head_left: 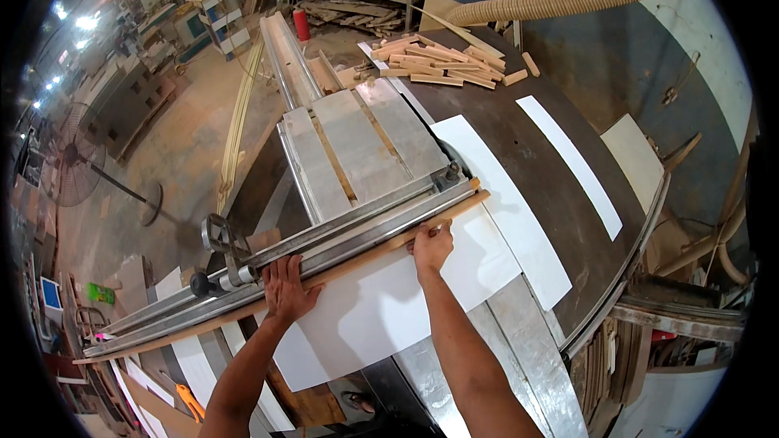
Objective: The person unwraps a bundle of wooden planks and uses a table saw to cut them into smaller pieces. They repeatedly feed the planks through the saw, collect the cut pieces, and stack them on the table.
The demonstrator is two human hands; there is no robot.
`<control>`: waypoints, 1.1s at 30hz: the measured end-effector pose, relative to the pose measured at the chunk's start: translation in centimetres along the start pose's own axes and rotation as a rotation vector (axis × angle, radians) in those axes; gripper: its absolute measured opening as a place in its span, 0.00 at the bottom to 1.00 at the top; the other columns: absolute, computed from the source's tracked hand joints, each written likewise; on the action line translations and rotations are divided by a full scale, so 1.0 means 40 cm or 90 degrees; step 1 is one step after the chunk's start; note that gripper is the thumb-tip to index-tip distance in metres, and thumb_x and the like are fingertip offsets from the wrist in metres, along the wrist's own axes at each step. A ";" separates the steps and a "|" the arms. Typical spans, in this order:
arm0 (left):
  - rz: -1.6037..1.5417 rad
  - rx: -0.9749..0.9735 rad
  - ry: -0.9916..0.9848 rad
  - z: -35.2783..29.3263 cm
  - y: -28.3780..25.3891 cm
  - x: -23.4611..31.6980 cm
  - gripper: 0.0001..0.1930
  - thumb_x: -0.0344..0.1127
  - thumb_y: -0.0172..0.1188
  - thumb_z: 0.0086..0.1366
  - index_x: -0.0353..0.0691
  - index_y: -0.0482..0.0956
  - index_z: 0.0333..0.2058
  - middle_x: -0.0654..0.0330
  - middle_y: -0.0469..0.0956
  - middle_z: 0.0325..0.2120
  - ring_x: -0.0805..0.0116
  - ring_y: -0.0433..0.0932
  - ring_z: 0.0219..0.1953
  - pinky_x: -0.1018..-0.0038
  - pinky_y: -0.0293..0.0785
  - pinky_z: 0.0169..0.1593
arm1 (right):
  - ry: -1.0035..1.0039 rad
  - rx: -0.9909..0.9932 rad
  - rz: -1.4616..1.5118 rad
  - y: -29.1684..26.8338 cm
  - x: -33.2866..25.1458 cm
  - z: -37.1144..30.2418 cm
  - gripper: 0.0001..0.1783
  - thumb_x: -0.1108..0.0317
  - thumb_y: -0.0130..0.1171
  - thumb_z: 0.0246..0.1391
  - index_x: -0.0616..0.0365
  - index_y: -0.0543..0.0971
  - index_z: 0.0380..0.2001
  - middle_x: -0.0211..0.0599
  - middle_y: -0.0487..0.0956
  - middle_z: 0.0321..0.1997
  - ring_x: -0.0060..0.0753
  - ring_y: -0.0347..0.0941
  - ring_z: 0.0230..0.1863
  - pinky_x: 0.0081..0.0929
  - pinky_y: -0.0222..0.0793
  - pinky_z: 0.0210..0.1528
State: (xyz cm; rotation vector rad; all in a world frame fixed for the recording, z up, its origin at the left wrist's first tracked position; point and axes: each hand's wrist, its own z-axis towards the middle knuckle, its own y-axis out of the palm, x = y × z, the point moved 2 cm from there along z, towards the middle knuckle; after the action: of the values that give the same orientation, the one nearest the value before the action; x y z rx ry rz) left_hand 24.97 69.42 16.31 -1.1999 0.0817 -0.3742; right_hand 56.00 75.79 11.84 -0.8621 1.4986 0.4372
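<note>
The white sheet (357,324) lies on the table (507,332) beneath both forearms, its far edge by the wooden strip (365,258) that runs along the metal rail (365,241). The left hand (288,290) rests over the rail, fingers extended and slightly spread, thumb out toward the strip. The right hand (432,247) is at the strip nearer its right end, fingers curled; whether they pinch it cannot be told. Good handling here calls for even pressure from both hands, the sheet flat, and its edge flush along the strip.
</note>
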 end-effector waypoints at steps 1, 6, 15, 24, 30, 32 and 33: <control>0.001 0.006 0.003 -0.001 -0.001 0.001 0.45 0.51 0.78 0.41 0.41 0.66 0.56 0.50 0.70 0.47 0.49 0.68 0.52 0.53 0.60 0.56 | -0.002 0.002 0.005 0.000 0.001 -0.001 0.35 0.72 0.56 0.57 0.79 0.59 0.64 0.47 0.81 0.22 0.40 0.78 0.17 0.34 0.76 0.19; 0.002 -0.004 -0.001 -0.004 0.005 -0.004 0.45 0.50 0.78 0.41 0.40 0.66 0.56 0.50 0.70 0.47 0.49 0.69 0.51 0.54 0.60 0.55 | -0.003 0.002 0.014 0.004 -0.010 -0.006 0.33 0.74 0.56 0.59 0.76 0.59 0.64 0.44 0.79 0.23 0.36 0.78 0.15 0.32 0.75 0.15; 0.005 0.004 0.002 -0.001 0.007 -0.001 0.45 0.50 0.77 0.42 0.40 0.66 0.57 0.51 0.70 0.47 0.49 0.69 0.51 0.53 0.61 0.54 | -0.001 -0.011 0.027 0.010 0.007 0.008 0.38 0.74 0.56 0.60 0.75 0.54 0.68 0.44 0.78 0.22 0.35 0.76 0.14 0.31 0.74 0.13; 0.001 0.013 -0.001 -0.007 0.013 -0.006 0.44 0.51 0.77 0.43 0.41 0.66 0.57 0.52 0.70 0.48 0.50 0.68 0.53 0.53 0.60 0.54 | 0.003 -0.008 0.035 0.012 -0.002 0.001 0.34 0.74 0.56 0.58 0.77 0.58 0.65 0.46 0.80 0.24 0.36 0.77 0.16 0.32 0.75 0.15; 0.003 -0.005 -0.023 -0.014 0.008 -0.005 0.43 0.49 0.77 0.43 0.41 0.67 0.56 0.53 0.70 0.48 0.50 0.68 0.53 0.53 0.60 0.55 | -0.015 0.006 0.026 0.015 -0.001 -0.004 0.32 0.73 0.56 0.58 0.78 0.61 0.62 0.48 0.81 0.24 0.38 0.79 0.17 0.33 0.76 0.17; -0.004 -0.005 -0.024 -0.009 0.021 0.004 0.43 0.48 0.77 0.42 0.41 0.67 0.56 0.53 0.71 0.48 0.50 0.68 0.53 0.53 0.60 0.56 | -0.028 0.017 0.020 0.012 0.028 0.012 0.31 0.73 0.55 0.58 0.78 0.62 0.61 0.48 0.81 0.23 0.39 0.79 0.17 0.33 0.75 0.17; -0.001 -0.002 -0.028 -0.009 0.019 0.004 0.43 0.48 0.77 0.42 0.41 0.67 0.56 0.53 0.71 0.48 0.50 0.68 0.53 0.53 0.60 0.56 | -0.036 0.015 0.025 0.013 0.018 0.010 0.31 0.73 0.55 0.58 0.78 0.62 0.61 0.48 0.81 0.23 0.39 0.79 0.17 0.33 0.75 0.17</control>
State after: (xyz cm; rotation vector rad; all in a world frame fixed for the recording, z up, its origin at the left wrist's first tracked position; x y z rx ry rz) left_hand 25.24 69.30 15.49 -1.2115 0.0436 -0.3494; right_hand 55.95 76.23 10.96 -0.7971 1.4677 0.4687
